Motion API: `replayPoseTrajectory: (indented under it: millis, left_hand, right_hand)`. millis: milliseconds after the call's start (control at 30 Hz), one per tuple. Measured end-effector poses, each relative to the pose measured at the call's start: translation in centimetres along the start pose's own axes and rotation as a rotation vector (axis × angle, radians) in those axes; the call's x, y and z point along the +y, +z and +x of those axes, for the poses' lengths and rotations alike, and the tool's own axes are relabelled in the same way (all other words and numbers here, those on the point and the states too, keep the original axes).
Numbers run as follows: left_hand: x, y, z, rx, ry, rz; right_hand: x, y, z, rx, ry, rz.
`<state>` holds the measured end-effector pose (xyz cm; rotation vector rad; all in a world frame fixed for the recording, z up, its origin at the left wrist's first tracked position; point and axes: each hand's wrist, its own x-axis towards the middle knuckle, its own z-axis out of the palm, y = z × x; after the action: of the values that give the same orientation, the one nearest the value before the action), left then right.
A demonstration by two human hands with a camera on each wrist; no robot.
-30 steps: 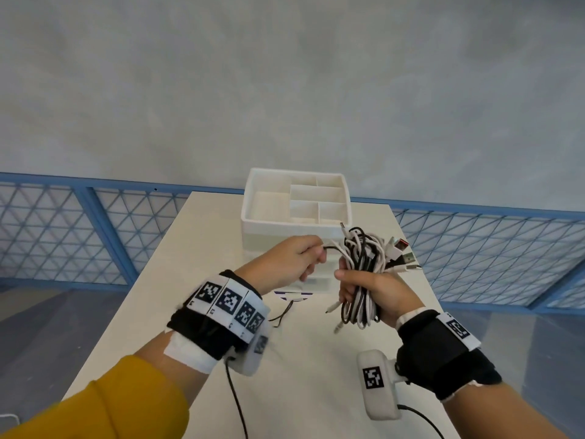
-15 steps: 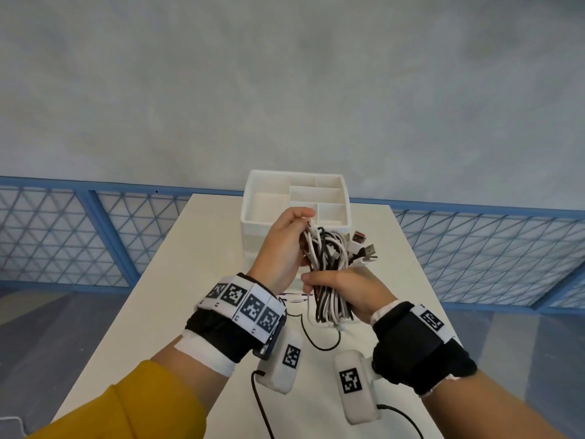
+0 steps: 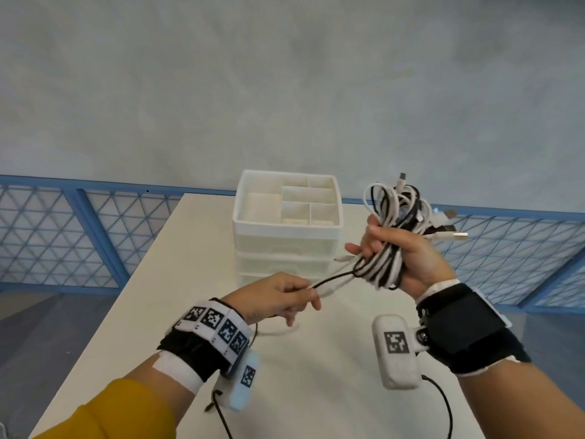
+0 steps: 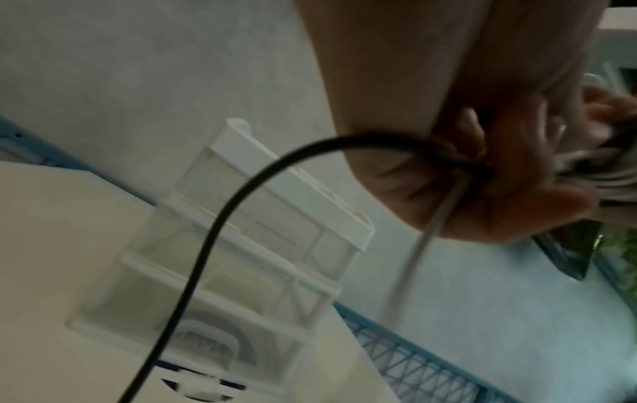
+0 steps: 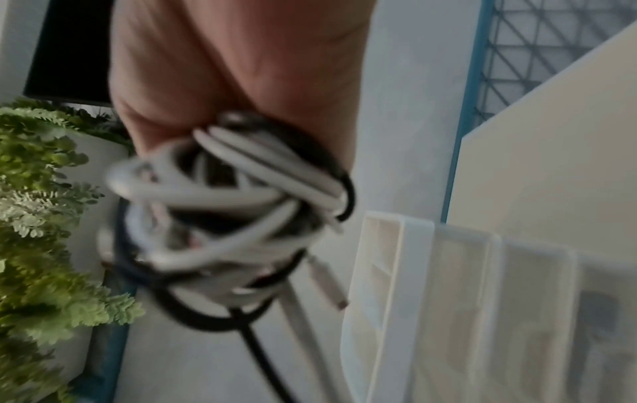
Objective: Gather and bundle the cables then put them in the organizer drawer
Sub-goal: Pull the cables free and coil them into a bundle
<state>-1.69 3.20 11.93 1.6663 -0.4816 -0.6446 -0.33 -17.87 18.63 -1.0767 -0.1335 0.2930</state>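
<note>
My right hand (image 3: 402, 258) grips a coiled bundle of black and white cables (image 3: 391, 223) held up above the table, right of the organizer; USB plugs stick out to the right. The bundle (image 5: 234, 218) fills the right wrist view, blurred. From it a black strand and a white strand (image 3: 335, 278) run down-left to my left hand (image 3: 285, 296), which pinches them taut. In the left wrist view the black strand (image 4: 220, 237) loops out from under my curled fingers (image 4: 482, 191). The white organizer (image 3: 286, 229) stands at the table's far end, its drawers closed.
The pale table (image 3: 316, 391) stretches toward me under both hands. A blue lattice railing (image 3: 79, 229) runs behind the table on both sides, before a grey wall. Green plants (image 5: 41, 218) and a dark panel show in the right wrist view. Wrist-camera leads trail near the front edge.
The hands were together on the bundle; now my right hand has lifted it up and right, and my left hand has pulled two strands down-left, stretching them out.
</note>
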Motion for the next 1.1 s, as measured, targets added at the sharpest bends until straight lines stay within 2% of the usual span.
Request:
replayPoseTrajectory:
  millis: [67,167,233,267,400,467,567,667,733,833,900,967,1100]
  left_hand:
    - [0.1,-1.2,-0.5,0.058,-0.026,0.113]
    - [1.1,-2.7,-0.7,0.157,-0.067,0.43]
    - [2.2,-2.8,-0.3,0.199,-0.038,0.564]
    - [2.8,-2.6,0.0,0.231,-0.005,0.597]
    - [4.9,-1.0,1.0,0.291,0.135,0.489]
    - [5.3,-0.6,1.3,0.292,0.119,0.338]
    - [5.3,0.2,1.4,0.226,0.079,0.027]
    - [4.6,0.5,1.4,0.203,0.074,-0.094]
    - [4.0,0.0,1.0,0.186,0.08,-0.048]
    - [3.2,-1.2,0.2,0.143,0.057,0.308]
    - [3.2,-1.6,0.0,0.157,0.051,0.407]
    - [3.6,-1.6,0.3,0.224,0.087,0.314]
    - [3.9,-0.5,1.1,0.294,0.157,0.062]
  right_hand:
    - [-0.4,-1.2,-0.4,0.054,0.007,-0.173]
    - [-0.6,-2.2,-0.9,0.176,0.112,-0.679]
    - [-0.3,-1.7,-1.0,0.198,0.132,-0.949]
    - [0.0,-1.1,-1.1,0.181,0.103,-1.003]
    - [1.7,1.5,-1.5,0.008,-0.08,-0.928]
    - [3.1,1.6,-1.2,0.035,-0.147,-0.839]
    - [4.8,1.6,-0.5,0.133,-0.048,-0.663]
    - [5.0,1.3,-0.3,0.176,-0.005,-0.596]
    - [4.2,0.9,0.0,0.229,-0.034,-0.575]
    - [3.4,-0.1,0.0,0.289,0.014,-0.481]
    - [3.5,-0.6,-0.2,0.271,0.061,-0.543]
    - [3.8,-0.4,-0.5,0.215,0.091,-0.605]
    - [4.3,0.8,-0.5,0.077,0.083,-0.468]
